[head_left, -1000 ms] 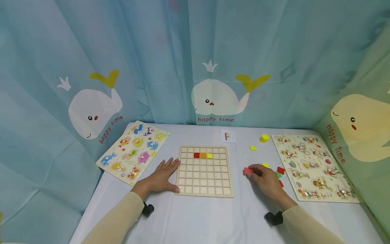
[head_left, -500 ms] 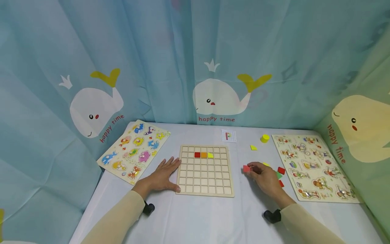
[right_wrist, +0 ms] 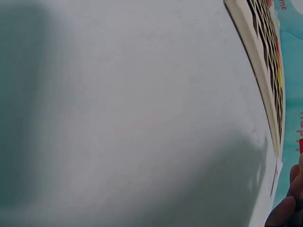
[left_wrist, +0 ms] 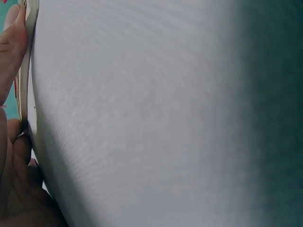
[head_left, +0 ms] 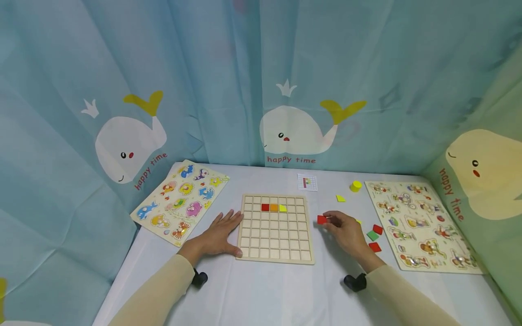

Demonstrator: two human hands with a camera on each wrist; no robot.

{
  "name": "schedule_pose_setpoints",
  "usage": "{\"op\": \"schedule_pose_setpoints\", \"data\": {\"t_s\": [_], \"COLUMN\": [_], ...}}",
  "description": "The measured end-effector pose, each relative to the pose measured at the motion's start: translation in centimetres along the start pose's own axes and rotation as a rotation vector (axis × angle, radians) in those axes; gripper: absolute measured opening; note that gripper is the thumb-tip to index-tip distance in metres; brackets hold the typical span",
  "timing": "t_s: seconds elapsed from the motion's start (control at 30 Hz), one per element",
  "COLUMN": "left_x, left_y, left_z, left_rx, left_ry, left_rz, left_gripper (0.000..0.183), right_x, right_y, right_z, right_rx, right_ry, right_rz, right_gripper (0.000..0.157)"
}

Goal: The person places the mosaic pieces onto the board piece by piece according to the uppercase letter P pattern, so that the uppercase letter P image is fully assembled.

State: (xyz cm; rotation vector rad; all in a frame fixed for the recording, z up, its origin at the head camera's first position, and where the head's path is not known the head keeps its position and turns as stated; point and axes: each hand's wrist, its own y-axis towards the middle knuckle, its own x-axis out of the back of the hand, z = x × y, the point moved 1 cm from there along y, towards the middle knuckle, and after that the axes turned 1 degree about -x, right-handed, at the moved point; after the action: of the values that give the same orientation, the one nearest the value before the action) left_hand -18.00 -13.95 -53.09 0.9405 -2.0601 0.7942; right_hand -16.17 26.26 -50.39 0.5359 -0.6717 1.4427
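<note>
Brought square red tile (head_left: pixel 321 219), pinched in right hand (head_left: pixel 344 231), leftward to just beside right edge of pale wooden grid board (head_left: pixel 274 234), seemingly nearer placement, keeping left hand (head_left: pixel 215 236) spread against opposite edge.

Red tile (head_left: pixel 321 219): little flat square, pinched between thumb and fingers of the right hand (head_left: pixel 345 232), just off the board's right side
Grid board (head_left: pixel 274 234): pale wood, lying flat, left hand (head_left: pixel 216 236) spread against its left edge
Pieces in it: dark red square (head_left: pixel 265 207), orange square (head_left: pixel 274 207), yellow piece (head_left: pixel 282 208), side by side, second row from the far edge
</note>
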Motion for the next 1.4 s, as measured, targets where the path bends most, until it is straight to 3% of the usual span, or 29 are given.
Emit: {"op": "schedule_pose_setpoints", "data": {"t_s": [0.33,0.8,1.4], "left_x": [-0.2,-0.2,0.0], "left_y": [0.1,0.0,0.0], "left_z": [0.0,0.1,-0.1], "left_rx": [0.008,-0.002,0.002], "left_ry": [0.0,-0.001,-0.005], "left_rz": [-0.007,-0.009,-0.001], "left_gripper": [0.123,0.122,0.122], "right_x": [-1.7,-6.0,-8.8], "right_y": [1.5,3.3,3.6], "right_z": [2.3,7.9,9.3], "right_rx": [0.047,0.103,0.029], "right_ry": [0.083,0.251,0.331], "right_rz": [-0.025,0.078,0.105], "right_gripper": [0.031,0.027,0.027]}}
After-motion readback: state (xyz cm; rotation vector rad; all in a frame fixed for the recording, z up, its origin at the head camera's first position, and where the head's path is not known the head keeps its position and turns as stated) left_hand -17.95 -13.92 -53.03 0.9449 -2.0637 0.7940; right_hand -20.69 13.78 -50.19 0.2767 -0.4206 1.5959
